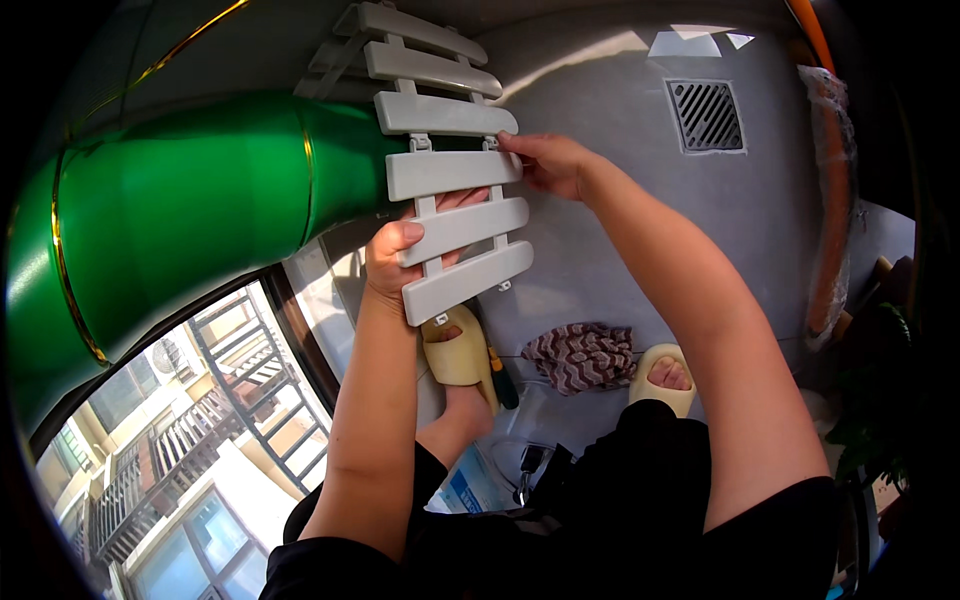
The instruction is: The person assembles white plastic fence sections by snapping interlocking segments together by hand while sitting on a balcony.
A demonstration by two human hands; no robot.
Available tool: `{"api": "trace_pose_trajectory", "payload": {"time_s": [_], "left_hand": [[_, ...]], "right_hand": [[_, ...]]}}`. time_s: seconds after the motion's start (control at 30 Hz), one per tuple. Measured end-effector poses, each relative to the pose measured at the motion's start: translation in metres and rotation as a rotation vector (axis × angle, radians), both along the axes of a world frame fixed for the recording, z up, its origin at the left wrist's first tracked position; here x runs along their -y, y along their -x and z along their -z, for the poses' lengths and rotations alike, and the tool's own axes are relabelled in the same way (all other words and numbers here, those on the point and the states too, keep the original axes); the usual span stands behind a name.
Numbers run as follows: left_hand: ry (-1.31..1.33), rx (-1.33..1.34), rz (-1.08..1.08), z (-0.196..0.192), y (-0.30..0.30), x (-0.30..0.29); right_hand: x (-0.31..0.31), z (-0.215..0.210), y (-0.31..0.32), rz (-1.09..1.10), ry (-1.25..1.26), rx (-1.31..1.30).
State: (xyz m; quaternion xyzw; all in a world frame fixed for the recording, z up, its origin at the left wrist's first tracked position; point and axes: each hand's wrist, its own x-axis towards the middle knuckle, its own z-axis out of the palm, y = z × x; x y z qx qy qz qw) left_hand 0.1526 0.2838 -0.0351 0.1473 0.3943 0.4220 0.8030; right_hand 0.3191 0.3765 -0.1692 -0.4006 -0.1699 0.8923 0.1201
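"White plastic slatted rack [455,175]: where is it?"

"Held up between two bare hands. The left hand [393,255] has its fingers wrapped under the lower slats, thumb on top."

"And the right hand [555,165]?"

"Its fingers, narrow, pinch the rack's right edge by a hinge."

"Farther off?"

"A brown, wavy-striped cloth [580,357] lies on the grey floor [580,270] between pale yellow slippers [458,358]."

The floor [600,250] is grey, with a square drain [706,116] at far right. Sunlight [684,45] makes bright patches beyond it. A window [215,440] is at near left.
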Motion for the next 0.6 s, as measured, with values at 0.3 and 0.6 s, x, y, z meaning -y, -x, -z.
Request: {"api": "trace_pose_trajectory", "payload": {"time_s": [0.3, 0.6], "left_hand": [[-0.005, -0.033, -0.042, -0.015, -0.017, -0.002], [0.002, -0.105, 0.018, -0.025, -0.019, -0.006]], "right_hand": [[0.000, -0.002, -0.001, 0.060, 0.016, -0.157], [0.000, -0.028, 0.000, 0.148, 0.057, -0.117]]}}
